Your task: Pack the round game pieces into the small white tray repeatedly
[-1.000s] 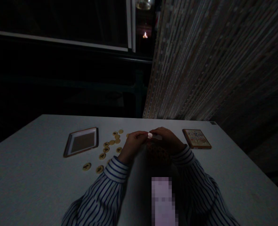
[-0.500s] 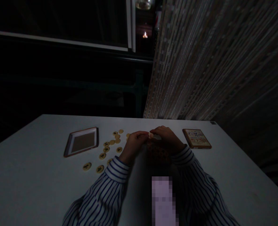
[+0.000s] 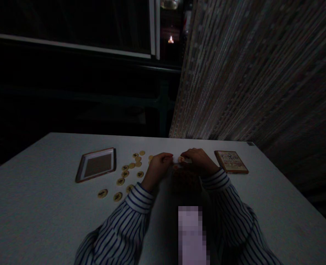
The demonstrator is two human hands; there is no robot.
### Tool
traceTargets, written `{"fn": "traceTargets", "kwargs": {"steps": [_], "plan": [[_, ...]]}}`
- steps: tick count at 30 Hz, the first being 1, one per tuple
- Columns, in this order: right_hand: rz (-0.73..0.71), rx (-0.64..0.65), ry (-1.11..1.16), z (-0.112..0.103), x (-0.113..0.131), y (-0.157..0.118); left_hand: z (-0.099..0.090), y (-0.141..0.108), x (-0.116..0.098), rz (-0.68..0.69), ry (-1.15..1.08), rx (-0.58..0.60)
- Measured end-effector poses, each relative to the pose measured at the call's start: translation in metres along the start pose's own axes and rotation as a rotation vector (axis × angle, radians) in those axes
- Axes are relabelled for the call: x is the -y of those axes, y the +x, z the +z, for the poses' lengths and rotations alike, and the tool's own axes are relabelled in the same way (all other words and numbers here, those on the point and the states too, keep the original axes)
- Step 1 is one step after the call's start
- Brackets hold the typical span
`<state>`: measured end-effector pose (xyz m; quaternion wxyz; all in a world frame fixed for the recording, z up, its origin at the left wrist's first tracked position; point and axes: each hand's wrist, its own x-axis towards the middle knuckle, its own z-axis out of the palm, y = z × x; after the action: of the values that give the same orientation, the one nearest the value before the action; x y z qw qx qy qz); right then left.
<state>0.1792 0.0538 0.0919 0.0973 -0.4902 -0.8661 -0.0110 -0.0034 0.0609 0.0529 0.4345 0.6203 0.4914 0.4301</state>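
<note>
My right hand (image 3: 200, 162) pinches a round Chinese chess piece (image 3: 181, 159) between thumb and fingers, above the centre of the table. Left of that piece, a small gap away, is my left hand (image 3: 157, 168), its fingers curled together and no piece showing in them. Below my right hand, in deep shadow, a block of chess pieces (image 3: 186, 180) with reddish marks sits close together; its details are dark. Loose chess pieces (image 3: 120, 181) with dark characters lie scattered to the left of my left hand, and a few are partly hidden behind it.
An open shallow tray (image 3: 98, 165) rests at the left of the white table (image 3: 55, 221). A flat case with a printed cover (image 3: 231, 162) lies at the right. Behind the table's far edge hangs a string curtain (image 3: 220, 73). A pixelated pale patch covers the near middle.
My left hand has let go of the chess piece that both hands touched. The piece has moved slightly right and stays in my right hand.
</note>
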Motion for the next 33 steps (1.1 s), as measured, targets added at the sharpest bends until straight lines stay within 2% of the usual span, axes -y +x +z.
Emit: {"fn": "traceTargets", "kwargs": {"steps": [8,11,20,33], "plan": [[0.05,0.208,-0.116,0.0,-0.002,0.0,-0.002,-0.007,-0.006,0.089,0.494,0.066],[0.068,0.27,-0.151,0.004,-0.002,0.001,0.0,-0.009,-0.008,0.109,0.596,0.117],[0.074,0.318,-0.191,0.02,-0.003,0.005,0.003,-0.012,0.0,0.155,0.707,0.204],[0.102,0.324,-0.217,0.028,0.0,0.006,0.004,-0.015,-0.001,0.084,0.757,0.269]]}}
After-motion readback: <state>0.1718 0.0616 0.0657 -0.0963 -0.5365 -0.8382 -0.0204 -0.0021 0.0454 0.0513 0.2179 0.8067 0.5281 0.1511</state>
